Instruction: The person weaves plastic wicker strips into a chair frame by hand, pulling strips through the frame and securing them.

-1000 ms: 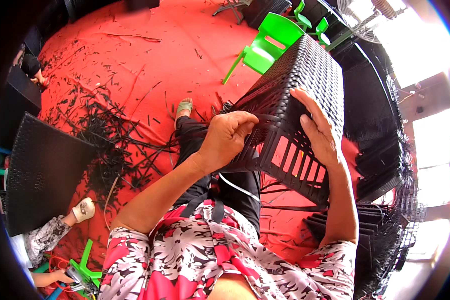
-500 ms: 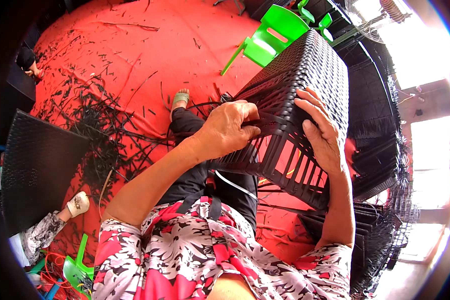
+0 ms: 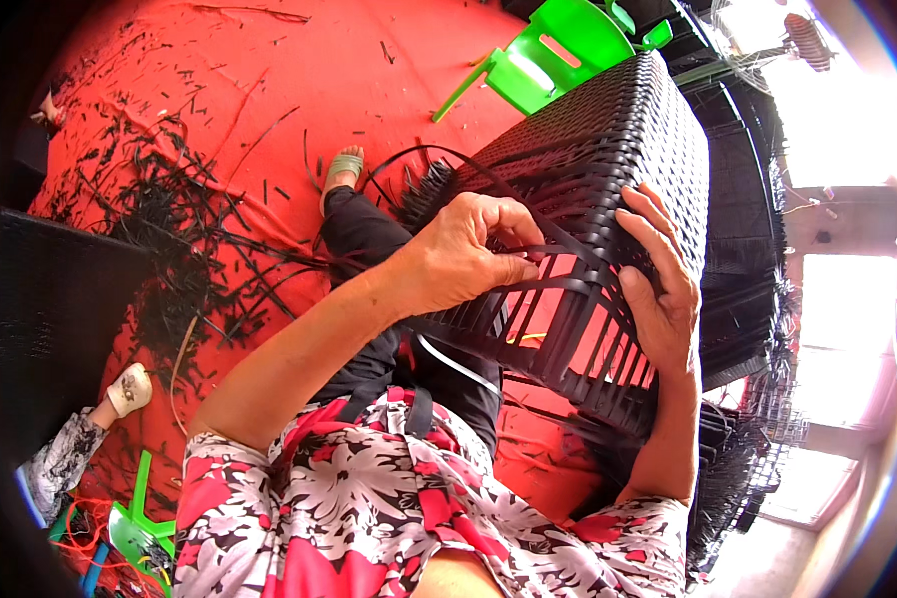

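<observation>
A large black woven rattan box (image 3: 608,149) leans against my lap, its lower part still bare upright strands with red floor showing through. My left hand (image 3: 468,254) is closed on a flat black weaving strip (image 3: 553,244) that runs across the uprights. My right hand (image 3: 663,289) lies flat on the box's right side, fingers spread over the weave, steadying it. A long loose strip curves up from the box's left edge (image 3: 419,159).
The floor (image 3: 219,90) is red and strewn with cut black strip offcuts (image 3: 169,229). A green plastic chair (image 3: 553,50) stands behind the box. Stacked black woven pieces (image 3: 738,289) fill the right. Another person's foot and sleeve (image 3: 90,419) show at lower left, beside a dark woven panel (image 3: 50,319).
My left hand has shifted right along the box front, drawing the black strip across the uprights. The right hand stays pressed on the side of the box.
</observation>
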Available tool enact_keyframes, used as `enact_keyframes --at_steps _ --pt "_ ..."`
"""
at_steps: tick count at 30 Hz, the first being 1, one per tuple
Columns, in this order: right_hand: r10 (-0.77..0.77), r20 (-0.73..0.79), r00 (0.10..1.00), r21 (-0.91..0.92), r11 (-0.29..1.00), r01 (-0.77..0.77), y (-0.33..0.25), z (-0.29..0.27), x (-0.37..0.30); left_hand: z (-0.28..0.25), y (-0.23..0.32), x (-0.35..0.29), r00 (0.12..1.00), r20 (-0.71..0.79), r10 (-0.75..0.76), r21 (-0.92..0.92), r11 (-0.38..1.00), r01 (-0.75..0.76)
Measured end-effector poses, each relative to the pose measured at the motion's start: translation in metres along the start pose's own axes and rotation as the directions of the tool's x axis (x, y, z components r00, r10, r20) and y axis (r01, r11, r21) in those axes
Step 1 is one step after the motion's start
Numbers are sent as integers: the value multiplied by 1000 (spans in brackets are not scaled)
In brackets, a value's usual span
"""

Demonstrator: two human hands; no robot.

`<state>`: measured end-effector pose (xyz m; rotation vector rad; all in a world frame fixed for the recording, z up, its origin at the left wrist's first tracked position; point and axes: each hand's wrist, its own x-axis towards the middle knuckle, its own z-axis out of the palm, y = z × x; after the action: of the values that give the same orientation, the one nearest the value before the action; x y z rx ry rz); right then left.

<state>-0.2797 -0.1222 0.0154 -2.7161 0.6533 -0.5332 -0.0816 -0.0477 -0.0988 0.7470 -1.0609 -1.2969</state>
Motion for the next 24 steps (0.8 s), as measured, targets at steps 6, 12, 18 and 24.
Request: enact_keyframes --at_steps 6,12,18,24 --pt "-4 -31 1000 -28 1000 3 -4 -1 0 -19 3 9 966 258 -23 -20 999 30" --pt "-4 -11 1000 -21 1000 4 -6 -2 -1 -21 16 11 872 394 -290 -203 898 390" --pt "-22 30 999 -83 996 24 -11 -4 2 -24 6 16 906 368 -211 -299 895 330" --pt "-106 104 989 -108 987 117 -7 1 -4 -26 -12 17 905 344 -250 -318 876 363"
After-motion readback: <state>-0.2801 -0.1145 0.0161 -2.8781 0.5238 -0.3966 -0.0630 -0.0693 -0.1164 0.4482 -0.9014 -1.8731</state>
